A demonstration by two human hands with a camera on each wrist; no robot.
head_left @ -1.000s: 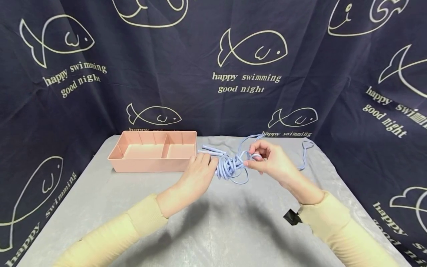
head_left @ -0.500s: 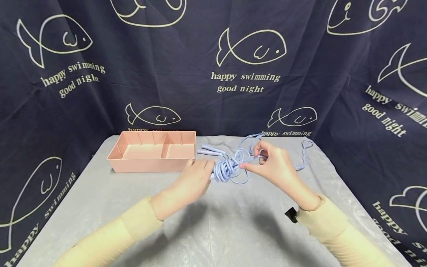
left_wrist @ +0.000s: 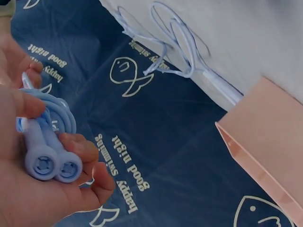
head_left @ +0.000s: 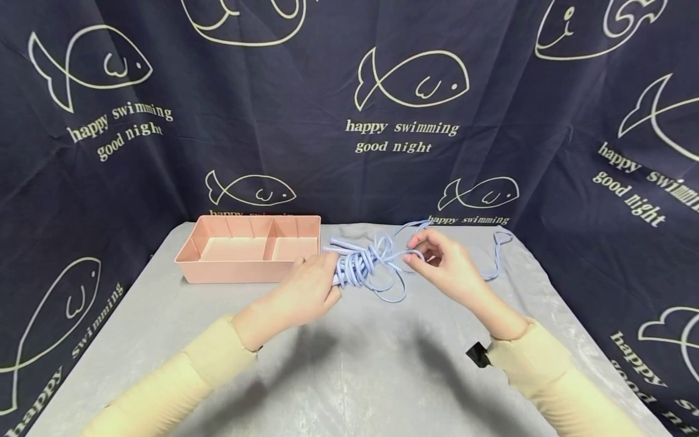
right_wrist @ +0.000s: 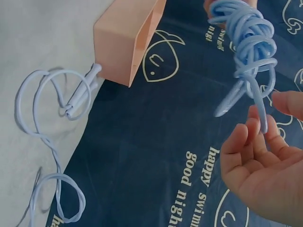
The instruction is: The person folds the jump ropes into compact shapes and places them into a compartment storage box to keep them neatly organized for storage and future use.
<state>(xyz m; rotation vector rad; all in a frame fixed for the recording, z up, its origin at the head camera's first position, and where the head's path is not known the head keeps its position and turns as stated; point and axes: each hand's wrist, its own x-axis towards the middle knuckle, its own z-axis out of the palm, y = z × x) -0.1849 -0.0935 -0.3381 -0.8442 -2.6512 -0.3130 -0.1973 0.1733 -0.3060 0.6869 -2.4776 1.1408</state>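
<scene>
My left hand (head_left: 308,285) grips a light blue jump rope (head_left: 355,270), its cord wound in several turns around its two handles. Side by side, the round handle ends (left_wrist: 42,163) poke out of the palm in the left wrist view. To the right, my right hand (head_left: 448,267) holds a loop at the free end of that cord with curled fingers; the right wrist view shows the cord end (right_wrist: 261,120) at the fingertips. A second light blue jump rope (right_wrist: 38,127) lies loose on the table behind the hands, its two handles (right_wrist: 83,92) beside the pink box.
The pink two-compartment box (head_left: 246,271) stands at the back left of the grey cloth-covered table (head_left: 349,376). Cord from the second rope (head_left: 498,255) trails to the right back edge. A dark blue fish-print curtain (head_left: 327,91) surrounds the table.
My left hand has shifted left with the wound rope. My right hand stays near the cord's free end, its fingers drawn back slightly from the bundle with the loop.
</scene>
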